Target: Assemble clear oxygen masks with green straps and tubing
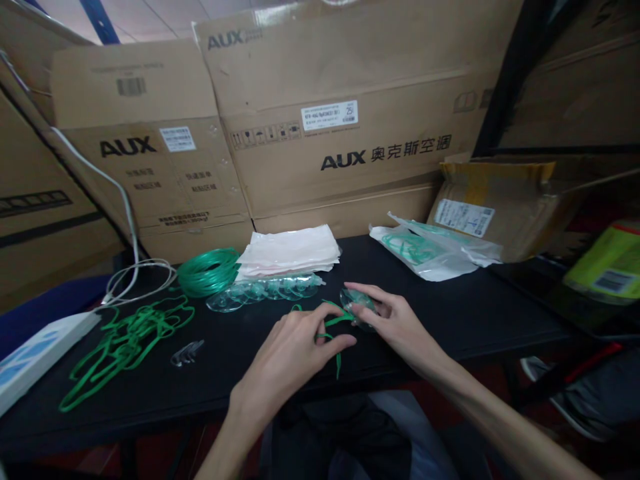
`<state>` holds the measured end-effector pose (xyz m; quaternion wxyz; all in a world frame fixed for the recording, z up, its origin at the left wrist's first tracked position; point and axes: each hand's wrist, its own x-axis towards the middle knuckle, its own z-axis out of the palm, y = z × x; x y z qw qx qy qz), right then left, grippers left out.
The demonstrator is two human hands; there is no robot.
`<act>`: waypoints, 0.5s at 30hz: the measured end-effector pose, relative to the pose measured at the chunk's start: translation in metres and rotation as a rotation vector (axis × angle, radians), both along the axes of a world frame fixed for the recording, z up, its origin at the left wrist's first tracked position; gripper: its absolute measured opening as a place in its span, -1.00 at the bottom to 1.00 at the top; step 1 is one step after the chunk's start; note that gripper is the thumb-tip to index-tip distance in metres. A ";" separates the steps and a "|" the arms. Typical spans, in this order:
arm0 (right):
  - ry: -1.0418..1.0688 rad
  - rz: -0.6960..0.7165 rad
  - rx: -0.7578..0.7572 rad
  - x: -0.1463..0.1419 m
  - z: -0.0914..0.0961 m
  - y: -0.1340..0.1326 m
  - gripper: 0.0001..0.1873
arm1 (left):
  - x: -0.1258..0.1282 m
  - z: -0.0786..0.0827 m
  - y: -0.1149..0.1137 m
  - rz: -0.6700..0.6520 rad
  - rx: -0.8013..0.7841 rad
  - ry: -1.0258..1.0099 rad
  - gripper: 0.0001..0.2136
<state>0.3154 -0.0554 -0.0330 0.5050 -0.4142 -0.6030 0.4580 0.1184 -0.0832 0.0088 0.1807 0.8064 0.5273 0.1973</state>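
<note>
My right hand (395, 320) is closed around a clear, green-tinted oxygen mask (359, 301), held just above the black table. A narrow green elastic strap (339, 321) runs from the mask toward my left hand (297, 341). The left fingers are curled on the strap, while the thumb sticks out to the right, apart from the index fingertip. One end of the strap dangles below the fingers. Behind my hands, several similar clear masks (270, 289) lie nested in a row. Left of them, a tangle of green elastic straps (133, 337) lies beside a few small clear plastic pieces (187, 354).
A coil of green tubing (209, 272) sits beside a stack of white bags (290, 250). An opened bag (425, 247) with green tubing lies back right. Large cartons (350, 133) wall off the rear. At left are a power strip (45, 357) and white cable (131, 223).
</note>
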 end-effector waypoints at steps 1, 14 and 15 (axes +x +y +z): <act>-0.021 0.004 0.027 0.001 0.000 0.000 -0.48 | 0.004 -0.003 0.001 -0.016 0.009 0.014 -0.71; -0.025 0.199 0.110 -0.001 -0.013 0.003 -0.37 | 0.001 -0.003 0.005 0.008 0.029 -0.022 -0.81; -0.025 0.200 0.115 -0.001 -0.013 0.003 -0.38 | 0.002 -0.004 0.006 0.003 0.028 -0.019 -0.80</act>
